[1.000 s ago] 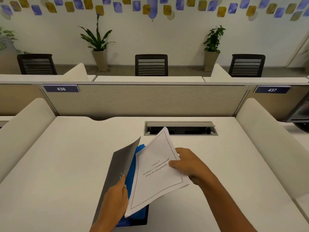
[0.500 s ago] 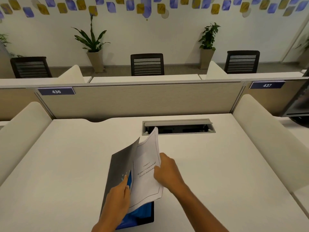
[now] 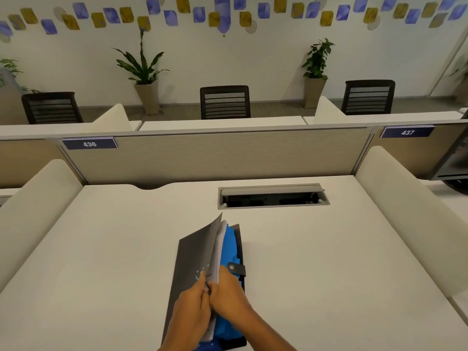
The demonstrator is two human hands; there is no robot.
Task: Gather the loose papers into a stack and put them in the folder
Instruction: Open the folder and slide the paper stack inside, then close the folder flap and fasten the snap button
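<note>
A dark grey folder [image 3: 192, 257] with a blue inner lining [image 3: 230, 247] lies on the white desk [image 3: 329, 262] near the front edge, its cover raised on the left. A stack of white papers [image 3: 216, 252] stands almost on edge inside, pressed against the raised cover. My left hand [image 3: 190, 310] grips the cover from outside. My right hand [image 3: 228, 292] pinches the papers' near edge against the cover. A snap tab [image 3: 236, 267] sticks out on the folder's right side.
An open cable slot [image 3: 273, 196] is set into the desk behind the folder. Cushioned dividers [image 3: 405, 211] flank the desk left and right, with a beige partition [image 3: 215, 155] at the back. Chairs and potted plants stand beyond.
My right hand swung the papers left, from lying tilted over the open folder to standing against the raised cover. Both hands came together at the near edge.
</note>
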